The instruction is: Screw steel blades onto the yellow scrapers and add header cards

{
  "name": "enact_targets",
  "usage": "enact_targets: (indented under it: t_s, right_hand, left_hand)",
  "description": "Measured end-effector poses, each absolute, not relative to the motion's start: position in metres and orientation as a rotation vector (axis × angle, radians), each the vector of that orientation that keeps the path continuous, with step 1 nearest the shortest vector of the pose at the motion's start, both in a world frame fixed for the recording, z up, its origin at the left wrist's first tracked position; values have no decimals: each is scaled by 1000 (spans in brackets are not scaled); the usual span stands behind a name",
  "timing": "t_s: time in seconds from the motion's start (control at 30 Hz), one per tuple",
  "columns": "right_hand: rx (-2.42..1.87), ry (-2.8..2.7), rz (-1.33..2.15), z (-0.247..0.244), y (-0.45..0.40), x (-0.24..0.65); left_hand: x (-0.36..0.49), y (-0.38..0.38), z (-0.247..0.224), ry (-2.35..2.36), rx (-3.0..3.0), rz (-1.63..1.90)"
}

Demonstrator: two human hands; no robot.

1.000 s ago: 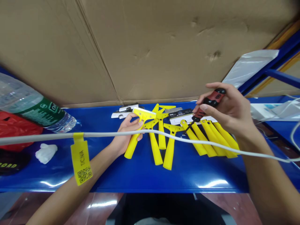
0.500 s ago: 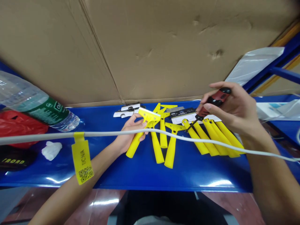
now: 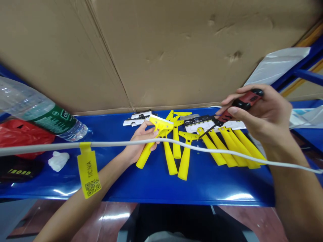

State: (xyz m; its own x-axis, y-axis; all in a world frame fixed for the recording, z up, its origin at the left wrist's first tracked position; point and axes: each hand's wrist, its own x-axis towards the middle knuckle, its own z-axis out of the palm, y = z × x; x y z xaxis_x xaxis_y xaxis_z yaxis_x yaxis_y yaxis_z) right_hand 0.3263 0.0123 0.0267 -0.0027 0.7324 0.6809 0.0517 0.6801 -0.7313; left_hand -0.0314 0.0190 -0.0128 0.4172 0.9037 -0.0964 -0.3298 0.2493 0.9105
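Observation:
My left hand [image 3: 141, 143] is closed around a yellow scraper [image 3: 145, 156], whose wide head carries a pale strip with two screws. In my right hand [image 3: 262, 112] is a red and black screwdriver [image 3: 248, 99], its shaft slanting down to the left. The tip is close to the head of a loose yellow scraper [image 3: 185, 161]; I cannot tell whether it touches. Several yellow scraper pieces lie between my hands. Beneath the right hand, several yellow handles [image 3: 217, 149] rest in a row. Small screws [image 3: 198, 153] lie on the blue surface near the tip.
A white cable [image 3: 121, 144] with a yellow tag [image 3: 88, 171] crosses in front of everything. To the left are a plastic bottle [image 3: 51, 116], a red bag [image 3: 22, 132] and a crumpled tissue [image 3: 58, 160]. Black-and-white packs [image 3: 198, 123] lie by the cardboard wall [image 3: 161, 60] behind the blue table [image 3: 151, 191].
My right hand has moved right with the screwdriver, its tip remaining near the loose scraper's head. The small screws now show more clearly. The left hand keeps its hold on the scraper.

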Motion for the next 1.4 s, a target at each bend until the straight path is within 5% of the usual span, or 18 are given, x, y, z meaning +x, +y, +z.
enact_targets:
  t_s: [1.4]
  right_hand:
    - [-571, -1513, 301, 4, 8, 236]
  left_hand:
    - [-23, 16, -19, 755, 858, 1076]
